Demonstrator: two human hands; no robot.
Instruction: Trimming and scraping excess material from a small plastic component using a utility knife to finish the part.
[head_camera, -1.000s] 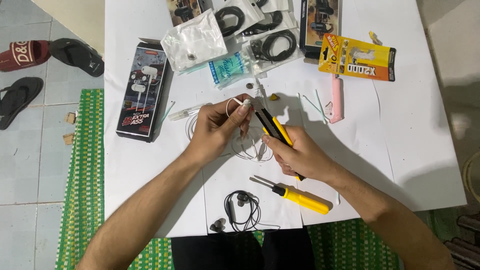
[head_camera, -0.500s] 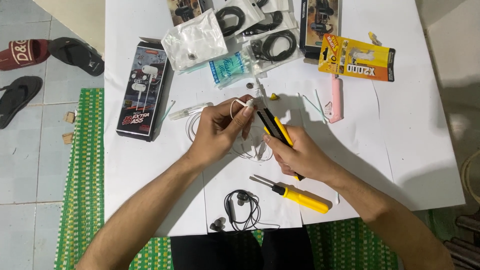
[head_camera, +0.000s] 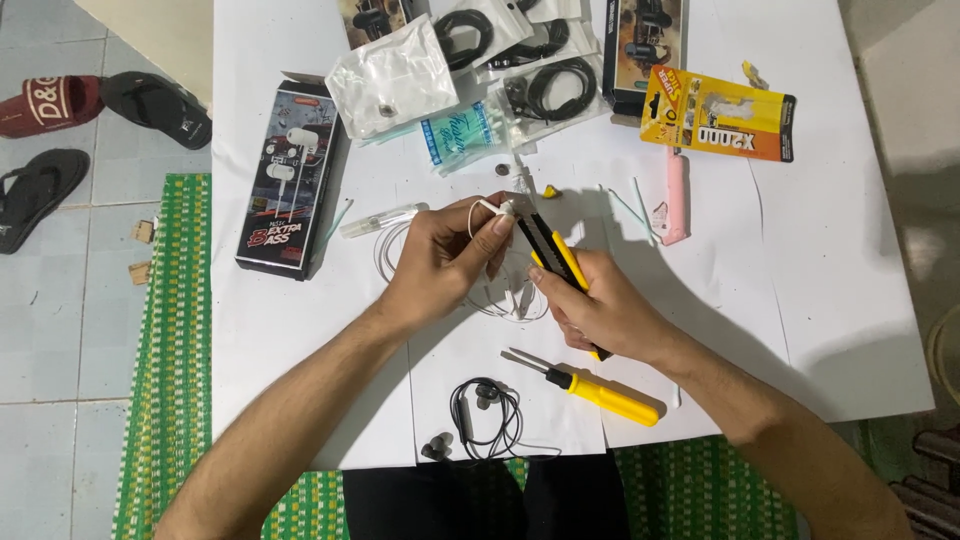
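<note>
A white earbud (head_camera: 503, 209) is pinched between the thumb and the curled fingers (head_camera: 497, 232) of the left hand (head_camera: 445, 262), held above the middle of the white desk (head_camera: 800, 300). The fingers are closed tightly round the small bud, and its thin white cable (head_camera: 385, 250) is seen looping out to the left of the hand and under it, down onto the desk. A yellow and black utility knife (head_camera: 553, 252) is gripped in the right hand (head_camera: 600, 312), the fingers being wrapped fully round the rear of the handle, so that only the front part is shown. The tip of the knife is laid against the earbud, right at the left thumb; whether the blade is actually in contact with the plastic cannot be told.

Just below the right hand a yellow-handled screwdriver (head_camera: 600, 392) is laid on the desk, and near the front edge a coiled black earphone (head_camera: 485, 415) is seen. To the left of the left hand a dark earphone box (head_camera: 285, 180) is placed flat, and a clear plastic tube (head_camera: 380, 220) lies between box and hand. Further back a clear plastic bag (head_camera: 392, 78), bagged black cables (head_camera: 550, 85), a pink pen-like tool (head_camera: 676, 195) and a yellow glue card (head_camera: 720, 112) are spread out.
</note>
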